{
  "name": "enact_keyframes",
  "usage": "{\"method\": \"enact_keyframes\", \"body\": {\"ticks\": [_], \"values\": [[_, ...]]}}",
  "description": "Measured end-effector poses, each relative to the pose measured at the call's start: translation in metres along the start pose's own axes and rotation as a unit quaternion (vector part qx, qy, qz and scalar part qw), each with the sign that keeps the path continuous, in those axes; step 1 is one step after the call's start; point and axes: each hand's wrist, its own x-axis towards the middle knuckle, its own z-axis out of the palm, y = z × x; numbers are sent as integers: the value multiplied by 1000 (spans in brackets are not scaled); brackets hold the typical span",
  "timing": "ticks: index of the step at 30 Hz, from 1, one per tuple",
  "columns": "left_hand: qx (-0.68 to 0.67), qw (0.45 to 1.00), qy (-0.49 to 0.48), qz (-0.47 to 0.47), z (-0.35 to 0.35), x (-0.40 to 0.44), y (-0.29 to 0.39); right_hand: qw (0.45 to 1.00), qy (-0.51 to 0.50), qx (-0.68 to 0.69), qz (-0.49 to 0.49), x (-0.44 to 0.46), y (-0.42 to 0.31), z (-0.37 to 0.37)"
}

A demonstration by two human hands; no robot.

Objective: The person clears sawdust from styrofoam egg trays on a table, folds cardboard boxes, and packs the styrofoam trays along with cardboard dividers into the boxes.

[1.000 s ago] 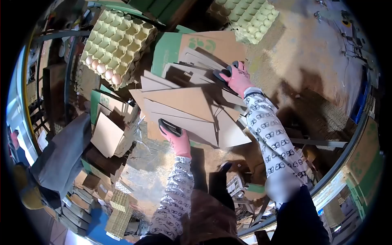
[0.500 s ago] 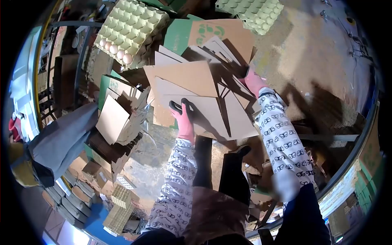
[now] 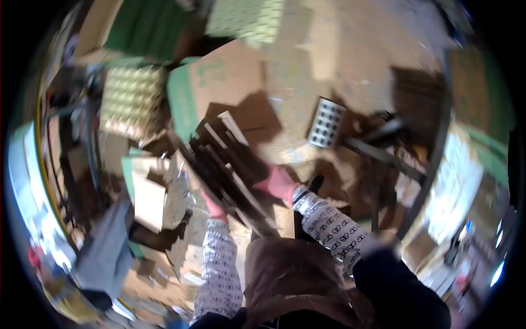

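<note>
A bundle of cardboard sheets (image 3: 222,172) stands tilted on edge in front of me, its sheets fanned unevenly and blurred by motion. On its left side, my left hand (image 3: 215,207) in a pink glove grips the bundle, with most of the fingers hidden. From the right, my right hand (image 3: 278,185), also in a pink glove, presses round the bundle's edge. Beyond the sheets lies a flat brown-and-green carton (image 3: 227,74), partly in the bundle's shadow.
Egg trays (image 3: 131,101) are stacked at the left, and more egg trays (image 3: 244,19) at the back. A white tray with dark holes (image 3: 326,123) lies on the right. A metal bar (image 3: 386,156) runs beside it. Folded cardboard (image 3: 149,203) stands near a person's grey clothing (image 3: 104,247).
The sheets went from lying spread and nearly flat to standing on edge between both hands, closer to my body. My right hand moved left and down. The whole view shifted.
</note>
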Motion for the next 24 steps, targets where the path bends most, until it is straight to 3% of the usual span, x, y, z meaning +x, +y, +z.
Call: {"method": "enact_keyframes", "body": {"ticks": [1,2,5,7,8,9,10,11,13,14,15,17,18,20,21,22,23,24], "values": [[51,998,-26,-3,-35,-6,-5,999,14,49,-2,-26,-5,-5],[91,993,-69,-42,-1,-26,14,997,42,70,-13,-49,-2,-8],[49,957,-250,-139,121,-75,-7,971,124,157,-132,-141,11,-48],[19,920,-349,-177,201,-105,-19,949,185,202,-157,-209,23,-81],[252,884,-394,-20,239,-128,-31,945,213,197,-150,-260,20,-100],[361,819,-436,92,288,-170,-50,930,284,179,-152,-307,23,-117],[452,741,-449,213,337,-212,-67,897,352,177,-202,-354,25,-130],[445,704,-485,266,390,-264,-95,863,394,192,-251,-403,26,-145],[371,702,-560,235,448,-339,-155,766,479,281,-323,-484,42,-169],[297,667,-647,218,478,-381,-184,713,549,278,-336,-531,44,-173],[289,677,-666,125,490,-402,-225,705,575,309,-279,-557,85,-180],[273,613,-729,137,540,-467,-297,612,666,317,-287,-624,92,-199],[307,622,-709,130,556,-507,-336,559,709,310,-299,-658,93,-209],[275,542,-792,57,594,-596,-391,469,771,289,-318,-720,106,-236],[253,486,-828,121,607,-628,-424,434,790,284,-327,-747,118,-252],[222,525,-819,-59,608,-656,-462,408,805,258,-344,-772,139,-269],[224,483,-834,-145,613,-679,-485,391,802,276,-357,-788,166,-285],[272,442,-854,-24,612,-698,-512,398,799,306,-331,-811,184,-295]]}}
